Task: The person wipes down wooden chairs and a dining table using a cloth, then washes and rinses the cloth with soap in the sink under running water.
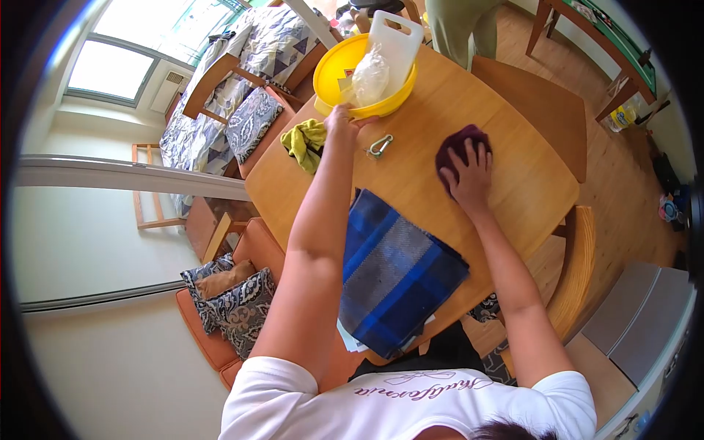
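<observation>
My left hand (346, 121) is at the near rim of a yellow basin (328, 77), its fingers closed on the rim. In the basin are a white cutting board (396, 55) and a clear plastic bag (370, 75). My right hand (469, 176) lies with spread fingers on a dark maroon cloth (446, 158) on the wooden table (513, 147). A yellow-green cloth (302, 144) sits left of my left forearm. Between the hands lies a small green and silver carabiner (379, 147). A folded blue and grey checked cloth (400, 271) is nearer my body.
Another person (462, 29) stands beyond the table's far edge. A wooden chair (576, 271) is at the right edge, and a brown surface (535, 110) adjoins the table's far right. An orange sofa (253, 257) with patterned cushions (246, 308) stands left.
</observation>
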`<state>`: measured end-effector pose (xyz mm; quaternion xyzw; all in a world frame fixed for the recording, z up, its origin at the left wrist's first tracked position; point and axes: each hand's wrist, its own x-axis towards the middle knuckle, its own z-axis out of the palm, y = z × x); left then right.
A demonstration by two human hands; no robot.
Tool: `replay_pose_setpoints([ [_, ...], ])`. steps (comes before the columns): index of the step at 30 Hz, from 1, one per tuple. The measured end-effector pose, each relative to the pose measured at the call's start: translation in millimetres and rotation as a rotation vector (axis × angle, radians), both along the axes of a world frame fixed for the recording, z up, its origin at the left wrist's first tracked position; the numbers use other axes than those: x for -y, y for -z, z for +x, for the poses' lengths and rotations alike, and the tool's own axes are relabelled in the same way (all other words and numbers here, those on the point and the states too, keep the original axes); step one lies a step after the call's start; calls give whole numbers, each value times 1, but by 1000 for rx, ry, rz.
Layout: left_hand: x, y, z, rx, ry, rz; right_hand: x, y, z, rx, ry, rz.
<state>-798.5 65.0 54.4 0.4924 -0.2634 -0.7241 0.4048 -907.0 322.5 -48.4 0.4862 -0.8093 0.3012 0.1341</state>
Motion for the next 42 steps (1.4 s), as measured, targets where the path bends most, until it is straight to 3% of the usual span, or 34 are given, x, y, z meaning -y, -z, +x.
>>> replay_pose_setpoints([
  [1,7,0,-1,-99,8,23,3,-2,0,20,-130,24],
  [5,11,1,32,-79,106,44,26,5,-31,11,-282,18],
  [12,-64,-26,195,149,116,-6,150,29,-113,-97,78,-59],
  [13,-68,-21,229,215,111,26,171,31,-120,-83,68,-139],
  [14,-85,-23,257,216,148,-132,188,31,-121,-69,58,-221],
  [15,-101,-24,280,213,180,-292,208,20,-112,132,26,-313],
  [16,-106,-29,293,226,65,-142,235,5,-96,332,-5,-407],
  [17,-111,-34,305,237,-49,10,263,-3,-78,190,-134,-561],
  [18,-117,-29,326,266,-77,4,281,-22,-51,146,-247,-608],
  [19,-121,-23,343,293,-103,-4,304,-26,-22,152,-384,-581],
  [20,-127,-22,351,294,-101,-9,324,-20,3,212,-551,-297],
  [22,-133,-21,362,272,-166,-8,347,-19,52,-20,-795,32],
  [26,-136,-11,361,253,-307,82,384,-13,51,-59,-534,343],
  [29,-134,7,377,126,-308,194,388,-9,-22,-209,-162,324],
  [30,-132,13,376,128,-311,204,391,11,-50,-264,63,218],
  [33,-129,27,368,108,-304,103,344,25,-108,-442,-41,440],
  [35,-123,19,349,113,-283,120,326,23,-115,-182,-146,182],
  [38,-116,20,334,108,-251,118,306,17,-79,-251,-469,210],
  [42,-111,18,311,92,-210,92,274,-8,10,-45,-898,228],
])
